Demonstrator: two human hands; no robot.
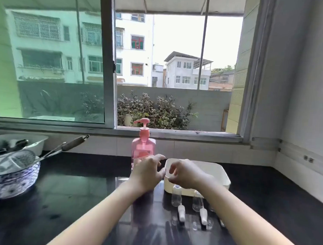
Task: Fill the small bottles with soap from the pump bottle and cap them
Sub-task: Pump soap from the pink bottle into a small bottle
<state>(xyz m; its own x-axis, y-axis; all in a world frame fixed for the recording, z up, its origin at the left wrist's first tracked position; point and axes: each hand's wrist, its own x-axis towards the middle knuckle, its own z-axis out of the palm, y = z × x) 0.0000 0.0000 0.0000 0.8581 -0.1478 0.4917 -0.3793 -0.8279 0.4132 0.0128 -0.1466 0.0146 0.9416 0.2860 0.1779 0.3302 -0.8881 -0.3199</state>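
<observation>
Lying nearest on the dark counter (70, 188), white caps (181, 212) rest at the feet of clear, empty small bottles (176, 195), at about five o'clock from the hands. Filling has not begun, I judge. The right hand (187, 174) curls over the cream tub (217, 174), fingertips drawn together (around what, I cannot tell); the left hand (147, 170) hangs spread and empty. Next: bring a bottle under the spout. At twelve o'clock stands the pink, translucent pump bottle (143, 149).

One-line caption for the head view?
Both hands, left and right, hover between pink pump bottle and white tub; small bottles wait uncapped.
</observation>
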